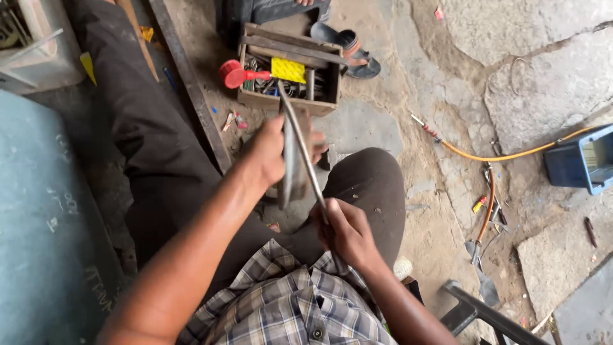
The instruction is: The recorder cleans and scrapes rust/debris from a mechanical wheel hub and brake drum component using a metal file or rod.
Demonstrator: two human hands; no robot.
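Observation:
My left hand (268, 156) grips a flat, dark, worn metal piece (290, 167) held upright in front of my knees. My right hand (345, 233) is closed on the near end of a long thin metal rod (300, 144). The rod runs up and away across the metal piece toward the wooden toolbox (290, 101). Both hands are over my lap, between my legs in dark trousers. The lower edge of the metal piece is hidden behind my left hand.
The open wooden toolbox holds a red-handled tool (236, 75), a yellow card (288, 69) and several metal tools. A sandalled foot (354, 54) of another person stands beyond it. An orange hose (511, 155) runs to a blue box (584, 160) at right. A teal surface (45, 223) lies left.

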